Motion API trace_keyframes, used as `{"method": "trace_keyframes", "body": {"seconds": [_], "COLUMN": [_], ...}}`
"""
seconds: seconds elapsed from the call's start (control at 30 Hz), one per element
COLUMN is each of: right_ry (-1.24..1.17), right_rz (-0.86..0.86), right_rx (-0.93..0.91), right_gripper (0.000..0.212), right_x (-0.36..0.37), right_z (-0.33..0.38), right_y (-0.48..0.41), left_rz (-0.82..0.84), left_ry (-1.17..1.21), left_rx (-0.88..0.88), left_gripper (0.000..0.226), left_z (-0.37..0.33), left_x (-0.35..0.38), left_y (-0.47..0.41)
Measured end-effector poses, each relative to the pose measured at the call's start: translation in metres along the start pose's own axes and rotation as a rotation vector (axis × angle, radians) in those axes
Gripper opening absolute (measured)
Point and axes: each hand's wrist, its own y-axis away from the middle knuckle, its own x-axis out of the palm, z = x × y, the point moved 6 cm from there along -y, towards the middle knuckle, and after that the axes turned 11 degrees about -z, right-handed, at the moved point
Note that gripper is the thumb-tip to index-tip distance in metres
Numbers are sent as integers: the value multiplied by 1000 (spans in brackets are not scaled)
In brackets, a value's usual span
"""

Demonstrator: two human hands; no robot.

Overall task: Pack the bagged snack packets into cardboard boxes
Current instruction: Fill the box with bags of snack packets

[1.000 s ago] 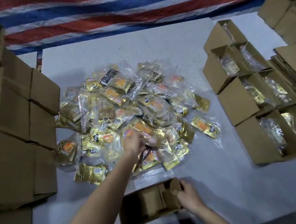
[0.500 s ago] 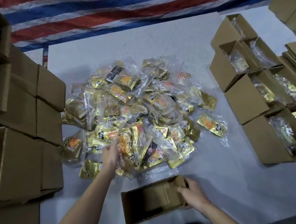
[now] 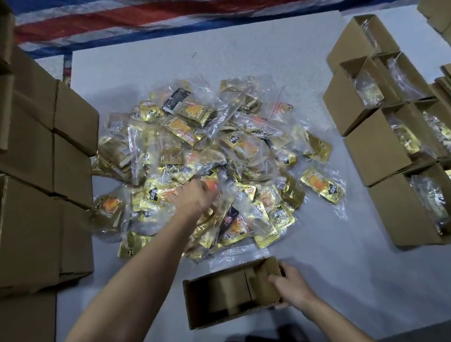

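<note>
Left hand is in the pile, can't tell its grip. Right hand grips the right end of the box.

Head view only, from above my near edge of the white surface, facing forward and steeply down. Wide-angle, close; far edge reaches the striped tarp. Corners bend, probably lens distortion.
</note>
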Motion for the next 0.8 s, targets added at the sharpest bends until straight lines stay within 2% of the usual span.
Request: {"method": "trace_keyframes", "body": {"seconds": [0.1,0.17,0.27,0.33,0.43,0.53,0.6,0.67,0.77,0.8], "right_ry": [6,3,-9,-16,-28,-31,-30,-35,0,10], "right_rz": [1,-3,-6,-6,-2,-8,-8,1,11,9], "right_rx": [-19,-24,-36,-40,-32,-29,-29,-30,-30,-28], "right_gripper": [17,16,18,21,20,16,18,20,27,28], "right_x": [-1,-1,-1,-2,-1,-1,-2,-2,-2,-2], "right_z": [0,0,2,3,3,4,6,8,11,12], "right_y": [1,2,4,5,7,9,12,14,17,18], "left_rz": [117,115,-58,-160,-142,6,50,19,-169,-182], "left_ry": [106,85,-67,-112,-102,-131,-66,0,-106,-34], "left_rx": [94,218,458,552,571,452,423,458,632,680], "left_gripper": [29,29,30,31,31,30,28,26,26,28], "left_z": [-2,-3,1,10,22,27,22,15,8,8], "left_x": [-8,-23,-53,-70,-90,-109,-122,-137,-157,-162], "left_y": [5,11,26,42,65,80,95,117,151,162]}}
